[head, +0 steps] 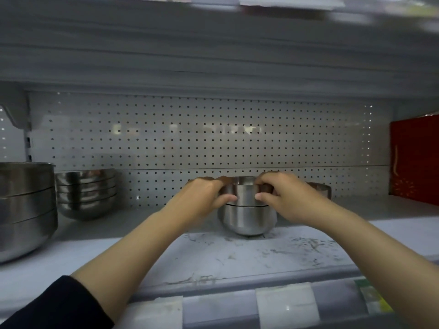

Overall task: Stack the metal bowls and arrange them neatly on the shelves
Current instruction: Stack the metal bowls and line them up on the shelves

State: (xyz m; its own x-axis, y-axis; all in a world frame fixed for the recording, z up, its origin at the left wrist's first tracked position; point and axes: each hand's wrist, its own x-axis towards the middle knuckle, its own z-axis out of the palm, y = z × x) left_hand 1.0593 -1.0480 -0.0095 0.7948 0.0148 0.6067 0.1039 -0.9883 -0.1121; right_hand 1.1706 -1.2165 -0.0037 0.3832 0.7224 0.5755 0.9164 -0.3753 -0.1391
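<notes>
2 hands [202, 198] [282, 198] grip the top bowl [245, 192] between them, nested in another [247, 220].

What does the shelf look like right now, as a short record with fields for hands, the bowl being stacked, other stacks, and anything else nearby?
left hand: grips upper bowl's left side
right hand: grips upper bowl's right side
upper bowl: nested in the lower bowl, seam visible
other stacks: small bowl stack and large bowl stack at left
behind right hand: another bowl, partly hidden
far right: red box
shelf: scuffed surface
</notes>
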